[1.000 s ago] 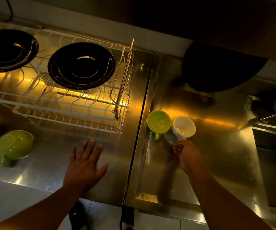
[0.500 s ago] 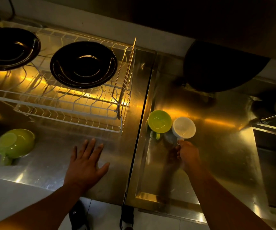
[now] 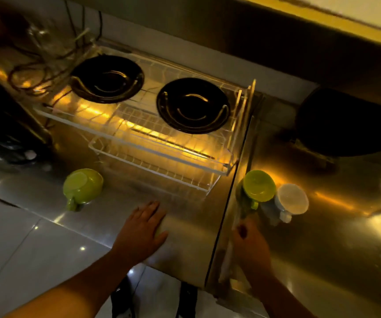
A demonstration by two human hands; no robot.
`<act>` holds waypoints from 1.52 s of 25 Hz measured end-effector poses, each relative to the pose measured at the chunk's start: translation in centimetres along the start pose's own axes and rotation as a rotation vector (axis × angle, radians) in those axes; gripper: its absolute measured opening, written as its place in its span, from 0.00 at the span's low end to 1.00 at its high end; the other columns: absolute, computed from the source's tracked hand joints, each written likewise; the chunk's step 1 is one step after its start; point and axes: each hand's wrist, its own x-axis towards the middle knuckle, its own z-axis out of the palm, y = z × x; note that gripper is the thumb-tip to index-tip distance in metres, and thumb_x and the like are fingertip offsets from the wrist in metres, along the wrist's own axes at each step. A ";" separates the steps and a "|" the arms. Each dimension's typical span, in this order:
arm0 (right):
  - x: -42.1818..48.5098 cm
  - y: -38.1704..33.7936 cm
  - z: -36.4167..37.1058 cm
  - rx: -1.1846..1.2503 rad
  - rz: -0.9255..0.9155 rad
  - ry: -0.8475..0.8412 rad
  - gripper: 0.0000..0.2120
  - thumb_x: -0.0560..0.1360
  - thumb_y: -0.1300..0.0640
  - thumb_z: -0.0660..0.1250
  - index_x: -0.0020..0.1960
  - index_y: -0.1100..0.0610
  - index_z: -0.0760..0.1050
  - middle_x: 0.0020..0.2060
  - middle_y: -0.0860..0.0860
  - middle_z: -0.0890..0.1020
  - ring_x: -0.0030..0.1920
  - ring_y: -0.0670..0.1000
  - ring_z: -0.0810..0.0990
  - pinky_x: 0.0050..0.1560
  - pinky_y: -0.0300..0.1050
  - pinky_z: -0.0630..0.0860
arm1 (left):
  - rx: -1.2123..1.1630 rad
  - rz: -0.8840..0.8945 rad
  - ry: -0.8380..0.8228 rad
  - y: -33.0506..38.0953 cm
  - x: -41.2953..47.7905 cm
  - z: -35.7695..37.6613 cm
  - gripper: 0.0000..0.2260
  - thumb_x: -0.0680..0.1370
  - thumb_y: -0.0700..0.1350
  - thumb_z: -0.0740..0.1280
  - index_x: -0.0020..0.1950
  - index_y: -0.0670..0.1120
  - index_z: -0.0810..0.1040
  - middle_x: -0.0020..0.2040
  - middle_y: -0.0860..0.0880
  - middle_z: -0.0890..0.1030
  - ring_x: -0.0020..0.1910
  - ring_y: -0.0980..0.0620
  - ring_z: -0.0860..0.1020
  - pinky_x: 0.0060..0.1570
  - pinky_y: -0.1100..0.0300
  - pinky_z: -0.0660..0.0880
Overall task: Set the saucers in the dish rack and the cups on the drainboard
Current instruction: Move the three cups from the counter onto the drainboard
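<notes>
Two black saucers lie in the white wire dish rack. One green cup sits upside down on the steel drainboard, in front of the rack's left part. In the sink basin a second green cup and a white cup stand upright and touch each other. My left hand rests flat on the drainboard, fingers spread. My right hand hovers just below the green cup's handle, loosely curled, holding nothing; it is blurred.
A large dark round object sits at the back of the sink. Coiled cables and a dark appliance crowd the back left. The counter's front edge and a tiled floor lie below my arms.
My right hand has let go of the white cup's handle and drawn back to the left, below the green cup. The view has swung left; my left hand stays flat.
</notes>
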 end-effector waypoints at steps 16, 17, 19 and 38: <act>-8.0 -29.2 28.7 -1.298 -1.405 -0.477 0.12 0.78 0.59 0.61 0.59 0.55 0.77 0.54 0.55 0.82 0.53 0.59 0.82 0.43 0.48 0.74 | -0.247 -0.112 0.254 -12.1 -9.0 -2.2 0.14 0.75 0.57 0.66 0.49 0.48 0.81 0.48 0.49 0.84 0.51 0.51 0.78 0.56 0.51 0.77; -8.0 -29.4 29.3 -1.348 -1.374 -0.477 0.11 0.77 0.60 0.62 0.57 0.55 0.78 0.53 0.54 0.83 0.53 0.58 0.83 0.45 0.49 0.75 | -0.226 -0.103 0.245 -12.4 -9.0 -1.9 0.15 0.76 0.58 0.65 0.47 0.47 0.81 0.47 0.49 0.84 0.51 0.50 0.78 0.57 0.50 0.76; -7.8 -29.5 30.0 -1.413 -1.334 -0.440 0.09 0.77 0.60 0.63 0.53 0.55 0.80 0.53 0.53 0.84 0.53 0.57 0.83 0.48 0.49 0.76 | -0.181 -0.075 0.243 -12.8 -8.9 -1.4 0.16 0.77 0.58 0.64 0.48 0.46 0.81 0.49 0.47 0.83 0.55 0.46 0.77 0.60 0.49 0.72; 0.0 -17.2 18.0 0.211 -0.166 -0.357 0.14 0.70 0.43 0.65 0.39 0.53 0.80 0.36 0.55 0.84 0.38 0.54 0.83 0.44 0.59 0.80 | 0.063 -0.253 0.082 -9.3 -7.1 -1.1 0.29 0.79 0.66 0.54 0.74 0.51 0.68 0.77 0.43 0.65 0.76 0.41 0.61 0.72 0.36 0.57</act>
